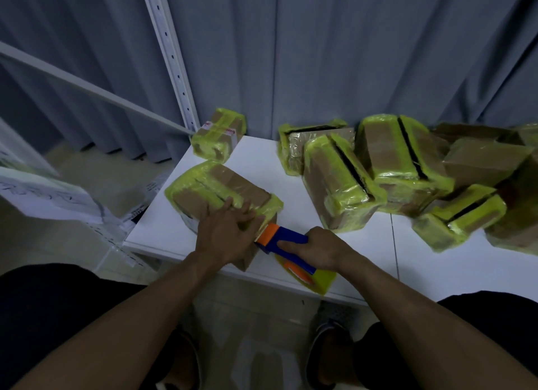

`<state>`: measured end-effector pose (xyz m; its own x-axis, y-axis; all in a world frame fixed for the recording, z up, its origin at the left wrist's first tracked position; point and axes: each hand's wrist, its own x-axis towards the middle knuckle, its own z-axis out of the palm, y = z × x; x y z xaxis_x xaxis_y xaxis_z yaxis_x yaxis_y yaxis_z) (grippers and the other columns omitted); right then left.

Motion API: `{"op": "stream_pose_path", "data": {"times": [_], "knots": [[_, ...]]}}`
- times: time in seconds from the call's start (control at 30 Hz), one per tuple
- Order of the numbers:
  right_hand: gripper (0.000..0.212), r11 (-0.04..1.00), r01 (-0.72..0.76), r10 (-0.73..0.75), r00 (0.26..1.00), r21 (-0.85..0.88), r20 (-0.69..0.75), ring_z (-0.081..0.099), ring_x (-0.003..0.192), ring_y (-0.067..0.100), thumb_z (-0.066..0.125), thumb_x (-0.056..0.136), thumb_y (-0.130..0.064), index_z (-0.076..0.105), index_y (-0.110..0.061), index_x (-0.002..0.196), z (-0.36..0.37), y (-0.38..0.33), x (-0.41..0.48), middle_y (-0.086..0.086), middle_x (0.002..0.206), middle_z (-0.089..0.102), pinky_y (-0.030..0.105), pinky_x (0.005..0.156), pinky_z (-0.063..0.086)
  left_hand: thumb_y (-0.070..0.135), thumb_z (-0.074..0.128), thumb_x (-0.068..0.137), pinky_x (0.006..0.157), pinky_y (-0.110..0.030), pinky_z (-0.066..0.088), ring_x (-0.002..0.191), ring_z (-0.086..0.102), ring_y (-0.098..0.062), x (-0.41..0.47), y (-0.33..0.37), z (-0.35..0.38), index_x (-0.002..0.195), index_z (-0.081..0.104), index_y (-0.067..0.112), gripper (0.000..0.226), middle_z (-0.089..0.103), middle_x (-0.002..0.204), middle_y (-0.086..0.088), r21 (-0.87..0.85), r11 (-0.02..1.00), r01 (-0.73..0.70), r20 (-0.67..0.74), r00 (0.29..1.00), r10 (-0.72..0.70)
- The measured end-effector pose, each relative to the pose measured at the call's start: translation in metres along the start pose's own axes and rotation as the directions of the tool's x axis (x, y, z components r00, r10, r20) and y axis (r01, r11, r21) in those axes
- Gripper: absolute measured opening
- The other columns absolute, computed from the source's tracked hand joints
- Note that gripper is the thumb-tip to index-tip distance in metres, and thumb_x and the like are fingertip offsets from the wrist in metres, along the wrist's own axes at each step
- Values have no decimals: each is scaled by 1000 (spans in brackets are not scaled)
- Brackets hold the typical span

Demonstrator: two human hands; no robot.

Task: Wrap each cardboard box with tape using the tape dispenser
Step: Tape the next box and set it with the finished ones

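Observation:
A cardboard box (203, 190) with yellow-green tape bands lies at the near left of the white table (291, 185). My left hand (224, 233) lies flat on its near end, fingers spread over the tape. My right hand (317, 249) grips the blue and orange tape dispenser (286, 241), whose orange head touches the box's near right corner. A yellow tape roll (321, 282) sits on the dispenser at the table's front edge.
Several taped boxes (398, 162) crowd the back right of the table, and one small taped box (218, 136) sits at the back left corner. A white shelf upright (171, 57) and grey curtain stand behind. My knees and feet show below the table.

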<state>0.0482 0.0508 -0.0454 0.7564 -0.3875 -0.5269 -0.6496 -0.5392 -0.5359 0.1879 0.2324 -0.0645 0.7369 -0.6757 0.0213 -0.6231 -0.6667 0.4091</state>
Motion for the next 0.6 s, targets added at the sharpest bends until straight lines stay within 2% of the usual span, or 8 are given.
{"op": "stream_pose_path", "data": {"times": [0.13, 0.27, 0.33, 0.43, 0.6], "knots": [[65, 993, -2, -9, 996, -118, -88, 65, 69, 20, 59, 80, -82, 56, -18, 74, 6, -4, -1, 1, 74, 63, 29, 60, 45, 53, 27, 102, 121, -50, -2, 150, 21, -15, 1, 1, 1, 118, 70, 36, 49, 44, 148, 22, -59, 998, 15, 5, 1000, -15], [65, 936, -22, -59, 974, -353, -218, 64, 82, 23, 50, 82, -85, 48, -21, 79, 14, -12, -15, -2, 84, 56, 33, 69, 50, 48, 33, 103, 122, -48, -3, 149, 22, -14, 0, 0, 2, 102, 76, 34, 45, 46, 147, 20, -90, 996, 29, -10, 1000, -30], [64, 895, -19, -112, 958, -447, -265, 64, 85, 24, 48, 86, -83, 49, -19, 86, 15, -16, -22, 2, 91, 60, 32, 69, 46, 57, 32, 96, 121, -50, -3, 149, 22, -14, 0, 1, 0, 111, 73, 37, 48, 45, 148, 20, -77, 996, 32, -3, 999, -32], [60, 845, -24, -172, 934, -535, -313, 68, 92, 25, 47, 90, -78, 50, -19, 92, 16, -19, -31, 3, 102, 67, 31, 68, 43, 71, 30, 87, 120, -51, -3, 149, 22, -15, -4, 5, -3, 130, 63, 38, 64, 41, 151, 22, -30, 999, 18, -11, 1000, -19], [59, 856, -40, -158, 929, -515, -334, 68, 93, 25, 47, 92, -76, 53, -17, 95, 23, -23, -36, 3, 105, 68, 31, 69, 42, 69, 44, 92, 121, -54, 3, 149, 24, -19, -8, 6, -6, 134, 60, 34, 57, 41, 152, 18, 3, 1000, 7, -17, 1000, -7]]}}
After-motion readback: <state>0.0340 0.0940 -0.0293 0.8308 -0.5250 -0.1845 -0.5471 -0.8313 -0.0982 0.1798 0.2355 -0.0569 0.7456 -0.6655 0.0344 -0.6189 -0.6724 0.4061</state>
